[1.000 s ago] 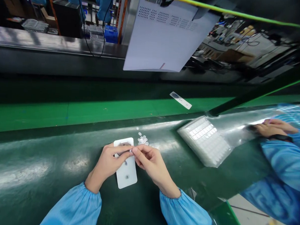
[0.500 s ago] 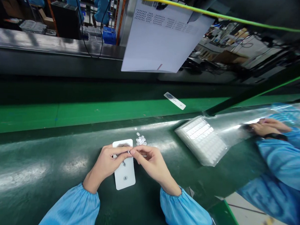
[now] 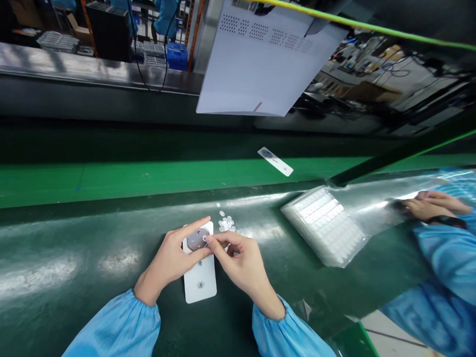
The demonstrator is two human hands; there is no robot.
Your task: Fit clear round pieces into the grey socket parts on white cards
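Observation:
A white rounded plate (image 3: pixel 200 290) with a grey circular area near its top lies on the bench in front of me. My left hand (image 3: pixel 175 260) rests over its left edge, index finger and thumb spread apart around the grey area. Thumb and fingers of my right hand (image 3: pixel 238 257) pinch a small round whitish disc (image 3: pixel 205 238) just above that grey area. Beyond my right fingers lies a small pile of clear discs (image 3: pixel 227 223), with a few loose ones behind it.
A bagged stack of clear trays (image 3: pixel 325 224) sits on the bench to the right. A narrow white strip (image 3: pixel 275 161) lies on the green ledge. A co-worker's hands (image 3: pixel 434 205) are at far right. A white panel (image 3: pixel 254 68) hangs ahead.
My left index finger and thumb have parted, uncovering the grey circle on the plate. The right hand, still pinching, stays close to the same spot. The view has shifted slightly.

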